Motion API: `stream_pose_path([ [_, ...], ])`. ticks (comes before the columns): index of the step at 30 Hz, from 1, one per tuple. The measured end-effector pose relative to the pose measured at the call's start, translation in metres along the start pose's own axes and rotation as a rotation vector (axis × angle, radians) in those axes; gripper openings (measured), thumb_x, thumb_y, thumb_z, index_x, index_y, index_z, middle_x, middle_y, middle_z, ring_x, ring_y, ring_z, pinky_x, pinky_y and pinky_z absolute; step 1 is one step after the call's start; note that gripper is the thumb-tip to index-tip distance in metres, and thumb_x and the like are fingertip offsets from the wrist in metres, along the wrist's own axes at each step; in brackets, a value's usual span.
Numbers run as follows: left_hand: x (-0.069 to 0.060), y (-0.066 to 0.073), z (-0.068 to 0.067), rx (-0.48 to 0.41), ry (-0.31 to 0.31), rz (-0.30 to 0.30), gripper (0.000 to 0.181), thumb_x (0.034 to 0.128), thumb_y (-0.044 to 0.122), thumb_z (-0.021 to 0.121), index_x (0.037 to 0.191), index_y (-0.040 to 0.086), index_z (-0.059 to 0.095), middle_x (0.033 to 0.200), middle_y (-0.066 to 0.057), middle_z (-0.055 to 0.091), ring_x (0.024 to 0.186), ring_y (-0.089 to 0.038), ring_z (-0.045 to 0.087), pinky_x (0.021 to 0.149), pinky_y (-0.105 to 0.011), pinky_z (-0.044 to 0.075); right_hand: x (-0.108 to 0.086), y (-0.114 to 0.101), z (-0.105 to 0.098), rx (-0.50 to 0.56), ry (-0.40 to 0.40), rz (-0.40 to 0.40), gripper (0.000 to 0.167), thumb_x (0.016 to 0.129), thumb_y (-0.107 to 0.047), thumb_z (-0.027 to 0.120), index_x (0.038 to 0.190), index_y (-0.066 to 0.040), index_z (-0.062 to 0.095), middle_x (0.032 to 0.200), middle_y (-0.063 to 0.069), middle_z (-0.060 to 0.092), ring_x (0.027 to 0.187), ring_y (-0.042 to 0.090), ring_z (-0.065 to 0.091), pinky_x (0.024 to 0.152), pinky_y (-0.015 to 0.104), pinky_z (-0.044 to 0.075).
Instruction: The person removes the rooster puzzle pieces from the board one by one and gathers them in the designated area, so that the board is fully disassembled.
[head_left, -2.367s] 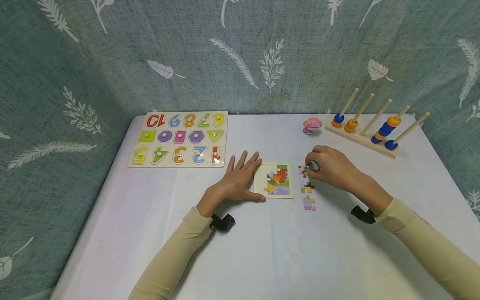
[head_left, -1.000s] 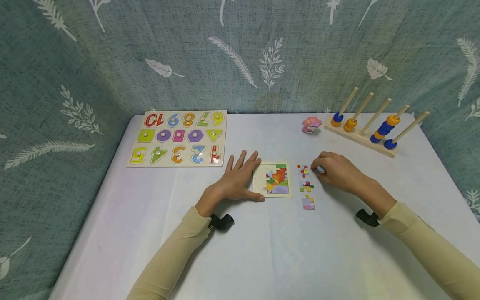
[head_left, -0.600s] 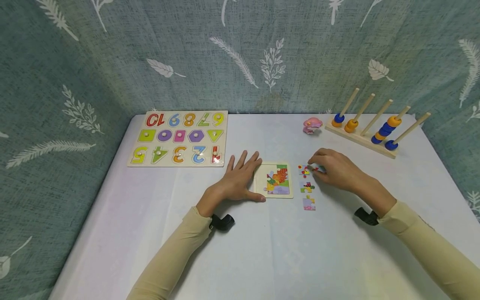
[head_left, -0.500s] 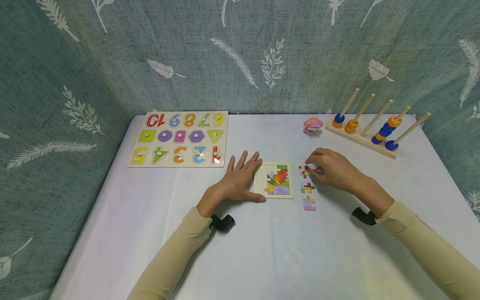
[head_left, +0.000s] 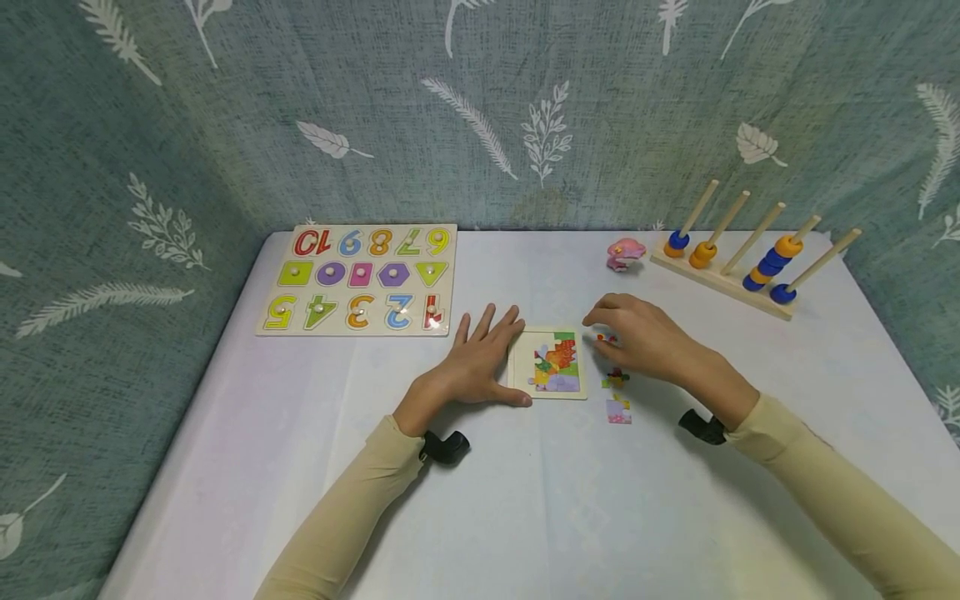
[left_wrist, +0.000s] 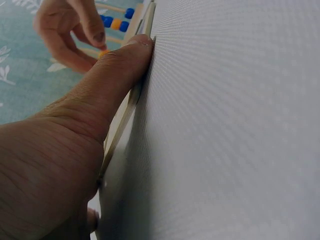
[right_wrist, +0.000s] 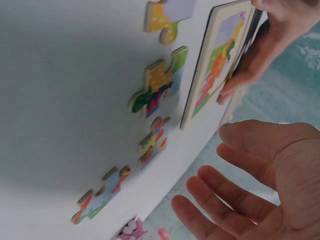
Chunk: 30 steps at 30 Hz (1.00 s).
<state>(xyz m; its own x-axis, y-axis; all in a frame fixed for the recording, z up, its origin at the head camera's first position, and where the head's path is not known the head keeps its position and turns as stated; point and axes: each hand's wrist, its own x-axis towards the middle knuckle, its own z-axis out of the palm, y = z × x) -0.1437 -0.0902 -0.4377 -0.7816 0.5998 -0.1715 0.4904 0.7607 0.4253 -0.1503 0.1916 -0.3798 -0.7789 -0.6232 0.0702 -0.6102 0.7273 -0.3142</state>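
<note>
My left hand (head_left: 474,358) lies spread at the left side of a small jigsaw tray (head_left: 522,357), its straight thumb and fingers touching the frame. Part of a colourful picture is assembled inside the tray. My right hand (head_left: 647,337) hovers just right of the tray with nothing in its grasp, fingers loosely bent and thumb apart. Under and beside it lie loose jigsaw pieces: a lilac piece (right_wrist: 171,15), a yellow-green piece (right_wrist: 159,80), a red-yellow piece (right_wrist: 153,142) and a light-blue piece (right_wrist: 102,195). In the head view my right hand hides the light-blue one.
A number-and-shape peg board (head_left: 341,290) lies at the back left. Towards the back right are a pink toy figure (head_left: 625,253) and a wooden bead-stacking rack (head_left: 727,283) with upright pegs. A patterned curtain (head_left: 480,150) rises behind the table.
My right hand pinched a jigsaw piece earlier, set it down right of the others and let go. It has since moved left towards the tray. My left hand has stayed put.
</note>
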Motion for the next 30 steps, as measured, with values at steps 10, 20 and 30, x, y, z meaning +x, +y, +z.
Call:
stream_pose_path([
  [10,0.001,0.000,0.000,0.000,0.006,0.000,0.120,0.0741,0.066,0.078,0.161,0.012,0.016,0.168,-0.002,-0.001,0.152,-0.029,-0.012,0.116,-0.054,-0.014,0.013,-0.015,0.003,0.014,-0.035,-0.003,0.031,0.087,-0.013,0.077,0.116,-0.003,0.072,0.112,0.012,0.067,0.105,0.030,0.062,0.087,0.048,0.053],
  [20,0.001,0.000,-0.001,-0.005,0.004,0.018,0.119,0.0747,0.067,0.077,0.161,0.011,0.016,0.168,-0.004,0.000,0.152,-0.030,-0.012,0.116,-0.055,-0.013,0.020,-0.027,0.015,0.032,-0.062,-0.030,0.033,0.084,-0.015,0.081,0.114,-0.004,0.073,0.108,0.009,0.068,0.100,0.026,0.063,0.088,0.045,0.054],
  [30,0.001,-0.002,0.000,-0.002,0.004,0.014,0.118,0.0748,0.068,0.076,0.161,0.012,0.017,0.168,-0.003,0.000,0.152,-0.029,-0.012,0.116,-0.056,-0.012,0.027,-0.039,0.027,0.037,-0.087,-0.106,0.037,0.081,-0.019,0.082,0.114,-0.004,0.072,0.106,0.008,0.066,0.091,0.020,0.060,0.079,0.039,0.053],
])
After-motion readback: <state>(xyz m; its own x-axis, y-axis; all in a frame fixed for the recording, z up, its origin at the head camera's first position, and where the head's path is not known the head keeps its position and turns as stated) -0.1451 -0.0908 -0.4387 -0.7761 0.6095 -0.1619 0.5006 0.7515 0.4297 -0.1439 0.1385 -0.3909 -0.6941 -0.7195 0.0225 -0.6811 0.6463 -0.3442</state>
